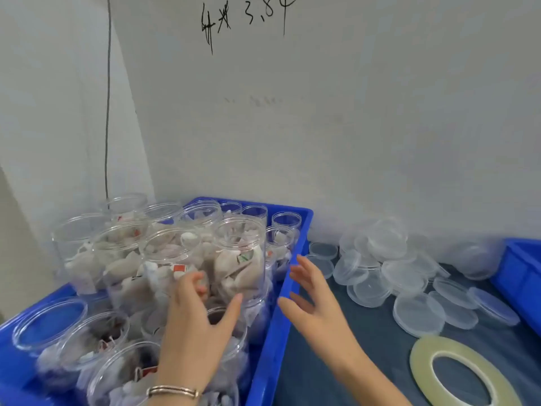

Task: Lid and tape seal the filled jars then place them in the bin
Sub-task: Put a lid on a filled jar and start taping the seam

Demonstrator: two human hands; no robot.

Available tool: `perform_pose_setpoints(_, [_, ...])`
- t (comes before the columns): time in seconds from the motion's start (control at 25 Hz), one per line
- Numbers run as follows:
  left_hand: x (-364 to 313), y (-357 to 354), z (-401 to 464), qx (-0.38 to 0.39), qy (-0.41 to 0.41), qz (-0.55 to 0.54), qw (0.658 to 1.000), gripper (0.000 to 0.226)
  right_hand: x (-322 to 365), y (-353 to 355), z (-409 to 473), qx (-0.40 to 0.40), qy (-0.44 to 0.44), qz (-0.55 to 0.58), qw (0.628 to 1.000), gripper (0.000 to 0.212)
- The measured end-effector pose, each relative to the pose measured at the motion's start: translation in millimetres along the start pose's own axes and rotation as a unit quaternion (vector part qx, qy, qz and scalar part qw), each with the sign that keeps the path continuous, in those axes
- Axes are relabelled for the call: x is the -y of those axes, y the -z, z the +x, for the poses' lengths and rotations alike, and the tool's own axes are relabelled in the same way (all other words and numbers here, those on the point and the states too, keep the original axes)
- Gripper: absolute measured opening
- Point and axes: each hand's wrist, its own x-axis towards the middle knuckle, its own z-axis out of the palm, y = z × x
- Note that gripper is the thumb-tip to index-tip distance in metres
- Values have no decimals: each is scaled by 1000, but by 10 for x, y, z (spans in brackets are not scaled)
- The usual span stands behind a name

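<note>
- Blue plastic bin [288, 276], lower left of frame: its left and bottom edges are cut off. It holds many clear plastic jars, most without lids and packed with tea bags; the jars overlap, so no count can be made.
- Left hand [194, 326], lower centre: fingers and thumb curl round the base of a filled jar [238, 259] standing high among the others in the bin. The fingertips are partly hidden behind the jar wall. A bracelet [172, 391] sits on the wrist.
- Right hand [314, 300], just right of the bin's wall: fingers spread and straight, grasping nothing, near the jar but apart from it.
- Pile of clear lids [409, 276], centre right, on a dark blue table covering [351, 361]: lids overlap; those at the back blur into the wall.
- Roll of clear tape [462, 373], lower right: lying flat, bottom edge cut off.
- Second blue bin [521, 273], right edge: only a corner shows; contents hidden.
- Black handwriting [246, 19] on the wall, top centre: partly illegible.
</note>
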Motion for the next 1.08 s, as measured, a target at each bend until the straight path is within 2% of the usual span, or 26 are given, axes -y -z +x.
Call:
perform_pose_setpoints(0.08, [-30,-72,10,31,-9,5,999,84,48,-140,212,59,13,-39,997,85])
perform_pose_setpoints(0.16, [-65,-131,-5,66,-18,-1,998,94,85,-276,384,103,-2,-39,994,96])
perform_pose_setpoints(0.32, [-85,-179,75,86,-9,-30,996,95,-21,-391,549,138,-10,3,990,99])
perform_pose_setpoints(0.6, [-232,-235,60,50,9,-34,998,94,17,-392,456,94,25,3,995,80])
perform_pose_setpoints(0.72, [-397,-316,-72,22,-55,-42,997,102,64,-130,241,68,68,9,995,58])
perform_pose_setpoints(0.84, [-667,-631,-363,61,-108,-72,990,108,25,359,-19,19,51,19,998,56])
perform_pose_setpoints(0.92, [-793,-944,-571,87,-97,-111,985,105,-72,690,-184,6,25,5,1000,52])
perform_pose_setpoints(1.0, [-883,-1221,-727,131,-29,-190,973,92,-244,924,-304,-13,-11,-7,1000,53])
perform_pose_setpoints(1.08, [-768,-1449,-811,227,-23,-247,942,67,-441,1097,-379,-32,-37,-21,999,61])
